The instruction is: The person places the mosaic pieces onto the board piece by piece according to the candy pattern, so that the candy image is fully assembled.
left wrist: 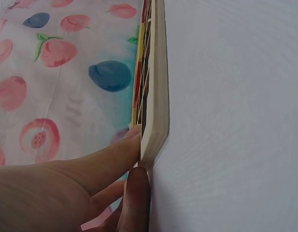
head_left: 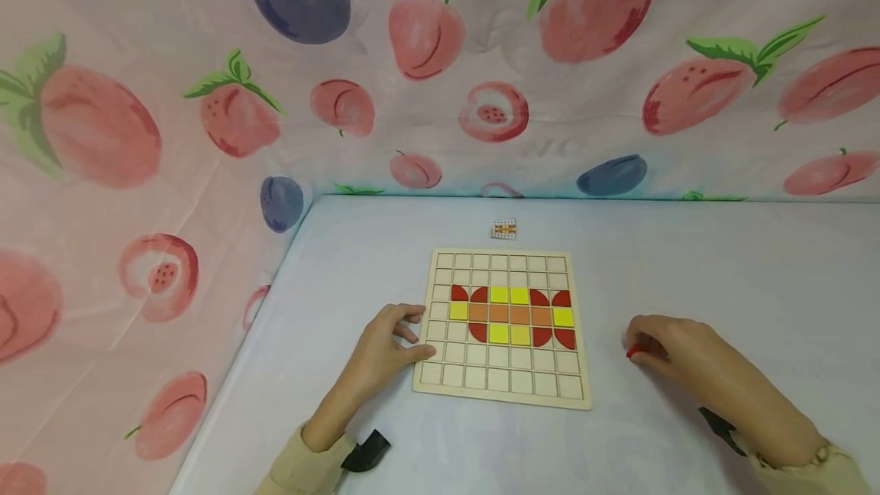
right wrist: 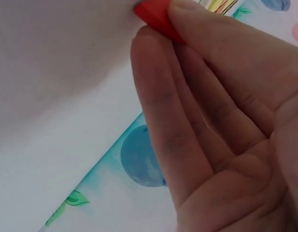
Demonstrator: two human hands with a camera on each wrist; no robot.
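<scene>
A square wooden grid board (head_left: 464, 376) lies on the white table, with red quarter-circle tiles (head_left: 477, 332), yellow square tiles (head_left: 563, 317) and orange square tiles (head_left: 519, 315) set in its middle rows. At the board's left edge rests my left hand (head_left: 385, 342), thumb and forefinger tips touching the rim. The left wrist view shows its fingertips against the board's pale side (left wrist: 158, 96). To the right of the board, my right hand (head_left: 677, 342) pinches a small red tile (right wrist: 158, 17) between thumb and fingers. The fingers partly cover this tile, and one pointed corner shows.
A small printed pattern card (head_left: 504, 229) lies just beyond the board's far edge. Fruit-printed cloth (head_left: 426, 136) rises behind the table and along its left side. Black straps (head_left: 367, 451) show near both sleeve cuffs.
</scene>
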